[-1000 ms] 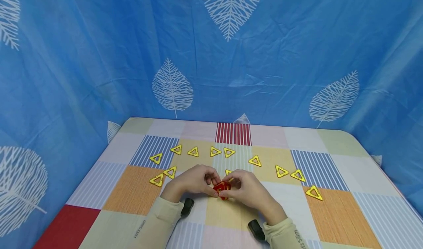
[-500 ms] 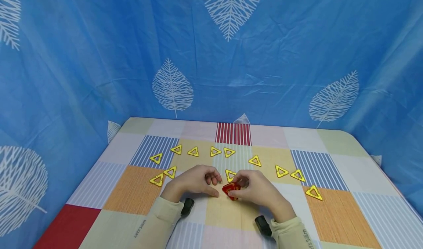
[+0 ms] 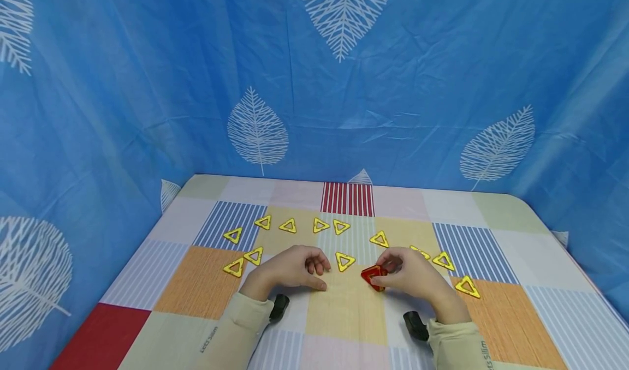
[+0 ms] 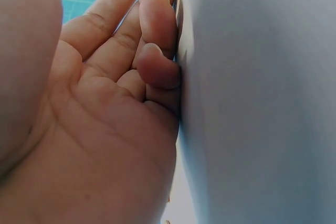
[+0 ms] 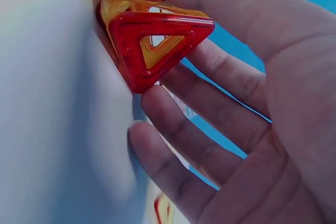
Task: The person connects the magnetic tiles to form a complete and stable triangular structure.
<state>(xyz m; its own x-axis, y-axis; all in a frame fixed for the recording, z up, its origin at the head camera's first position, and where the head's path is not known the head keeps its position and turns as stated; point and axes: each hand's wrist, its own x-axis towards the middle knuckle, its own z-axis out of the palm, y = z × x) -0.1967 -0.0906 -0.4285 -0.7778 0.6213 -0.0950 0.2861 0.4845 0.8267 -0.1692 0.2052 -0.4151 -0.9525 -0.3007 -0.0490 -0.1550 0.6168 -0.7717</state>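
My right hand [image 3: 413, 274] grips a small solid built of triangular magnetic tiles [image 5: 163, 38], red and orange-yellow with open centres. Thumb and fingers pinch it close to the tablecloth, right of the middle. Seen from the head it is a red piece [image 3: 372, 278] with its far side hidden by the fingers. My left hand [image 3: 295, 266] rests on the cloth with fingers loosely bent and nothing in its grasp, as its bare palm [image 4: 105, 140] confirms. A yellow triangular tile [image 3: 345, 261] lies flat between the hands, touched by neither.
Several more yellow triangle tiles lie spread in an arc, such as a left one [image 3: 233, 267], a back one [image 3: 320, 225] and a right one [image 3: 467, 286]. One tile [image 3: 417, 251] is partly covered by my right hand. A blue curtain [image 3: 393, 86] hangs behind the patchwork-covered table [image 3: 354, 326].
My right hand has drawn the red tile solid away from my left hand, to the right. The left hand has let go of it and stayed in place. The middle yellow tile is now uncovered.
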